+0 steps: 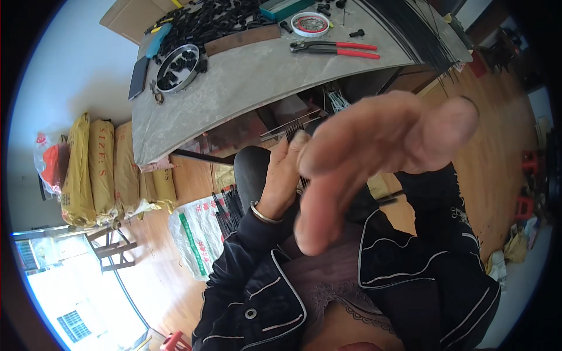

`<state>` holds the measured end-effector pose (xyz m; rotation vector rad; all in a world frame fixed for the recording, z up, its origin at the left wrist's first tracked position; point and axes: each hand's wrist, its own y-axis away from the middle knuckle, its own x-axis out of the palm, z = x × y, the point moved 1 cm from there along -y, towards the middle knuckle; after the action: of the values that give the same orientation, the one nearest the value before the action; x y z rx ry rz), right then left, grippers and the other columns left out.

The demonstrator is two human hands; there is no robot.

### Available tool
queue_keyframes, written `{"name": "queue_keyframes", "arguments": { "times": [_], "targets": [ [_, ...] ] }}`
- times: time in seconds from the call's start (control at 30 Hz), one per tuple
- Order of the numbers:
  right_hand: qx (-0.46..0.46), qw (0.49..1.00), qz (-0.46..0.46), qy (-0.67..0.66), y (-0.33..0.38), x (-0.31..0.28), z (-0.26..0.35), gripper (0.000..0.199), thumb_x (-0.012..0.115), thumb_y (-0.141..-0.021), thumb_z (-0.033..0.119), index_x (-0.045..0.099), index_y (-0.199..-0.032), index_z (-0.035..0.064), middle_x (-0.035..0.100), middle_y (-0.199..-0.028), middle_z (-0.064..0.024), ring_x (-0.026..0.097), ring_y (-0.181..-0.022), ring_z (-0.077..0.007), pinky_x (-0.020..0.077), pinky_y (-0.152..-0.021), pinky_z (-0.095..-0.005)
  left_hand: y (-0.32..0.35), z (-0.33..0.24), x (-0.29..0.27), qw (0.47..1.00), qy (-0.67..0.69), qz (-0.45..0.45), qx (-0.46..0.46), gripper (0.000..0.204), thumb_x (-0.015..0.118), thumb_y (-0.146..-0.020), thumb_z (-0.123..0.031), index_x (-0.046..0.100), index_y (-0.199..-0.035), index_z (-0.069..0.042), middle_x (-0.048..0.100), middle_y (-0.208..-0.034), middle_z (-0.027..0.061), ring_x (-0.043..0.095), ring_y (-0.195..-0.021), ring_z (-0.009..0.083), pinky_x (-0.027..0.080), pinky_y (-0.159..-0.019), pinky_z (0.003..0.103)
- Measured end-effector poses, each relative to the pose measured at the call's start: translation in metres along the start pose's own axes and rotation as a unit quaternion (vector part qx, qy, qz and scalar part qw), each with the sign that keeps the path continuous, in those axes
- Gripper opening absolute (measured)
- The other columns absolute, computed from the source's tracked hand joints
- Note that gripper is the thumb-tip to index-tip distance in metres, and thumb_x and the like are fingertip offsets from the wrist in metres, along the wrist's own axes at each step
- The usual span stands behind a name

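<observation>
My left hand (280,178), with a bracelet (263,215) at the wrist, is closed around a bundle of thin dark rods (293,128) above my lap. Only the upper ends of the rods show clearly. My right hand (380,137) is raised close to the camera, large and a little blurred. Its fingers are apart and bent, and I see nothing between them. It covers part of the left hand, the rods and the table's front edge.
The grey table (234,99) holds red-handled pincers (335,49), a round tin of black parts (177,68), a dish of small metal pieces (310,24), a heap of black parts (222,20) and long black rods (418,32). Sacks (102,167) stand left; a stool (110,248) is nearby.
</observation>
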<state>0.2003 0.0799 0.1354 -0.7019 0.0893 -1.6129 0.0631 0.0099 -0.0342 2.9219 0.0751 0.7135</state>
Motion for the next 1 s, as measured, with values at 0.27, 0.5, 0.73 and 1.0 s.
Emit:
{"name": "queue_keyframes", "arguments": {
  "times": [0.27, 0.5, 0.73, 1.0],
  "targets": [
    [0.224, 0.738, -0.133, 0.622, 0.021, -0.066, -0.045, 0.028, 0.063, -0.085, 0.024, 0.064, -0.097, -0.0016, 0.064, -0.082, -0.0117, 0.06, -0.07, -0.0181, 0.0479, -0.068, -0.0326, 0.021, -0.033, 0.018, 0.998, 0.022, -0.022, -0.06, 0.035, 0.046, -0.101, -0.03, 0.049, -0.121, -0.002, 0.065, -0.099, 0.0145, 0.068, -0.082, 0.0215, 0.056, -0.068, 0.03],
    [0.296, 0.769, -0.141, 0.549, 0.02, -0.075, -0.032, 0.017, 0.059, -0.081, 0.015, 0.065, -0.08, -0.0015, 0.06, -0.066, -0.0077, 0.056, -0.061, -0.0171, 0.0446, -0.061, -0.0312, 0.018, -0.036, 0.016, 0.996, 0.064, -0.004, -0.062, 0.039, 0.044, -0.101, -0.031, 0.044, -0.133, -0.008, 0.063, -0.112, 0.0135, 0.067, -0.091, 0.0213, 0.055, -0.074, 0.031],
    [0.298, 0.777, -0.114, 0.543, 0.016, -0.08, -0.027, 0.016, 0.059, -0.08, 0.012, 0.066, -0.083, -0.0024, 0.064, -0.07, -0.0072, 0.058, -0.064, -0.0143, 0.0463, -0.064, -0.0294, 0.019, -0.043, 0.017, 0.996, 0.074, -0.019, -0.051, 0.039, 0.043, -0.102, -0.028, 0.041, -0.136, -0.008, 0.062, -0.113, 0.013, 0.067, -0.088, 0.021, 0.055, -0.074, 0.031],
    [0.438, 0.868, -0.018, 0.233, 0.058, -0.096, -0.06, 0.035, 0.071, -0.076, 0.007, 0.064, -0.109, -0.0032, 0.069, -0.096, -0.0076, 0.064, -0.09, -0.0145, 0.0515, -0.081, -0.0293, 0.017, -0.026, 0.001, 0.989, -0.133, -0.008, 0.069, 0.028, 0.052, -0.096, -0.013, 0.059, -0.121, -0.003, 0.064, -0.102, 0.0038, 0.06, -0.09, 0.0097, 0.051, -0.075, 0.027]
  ]
}}
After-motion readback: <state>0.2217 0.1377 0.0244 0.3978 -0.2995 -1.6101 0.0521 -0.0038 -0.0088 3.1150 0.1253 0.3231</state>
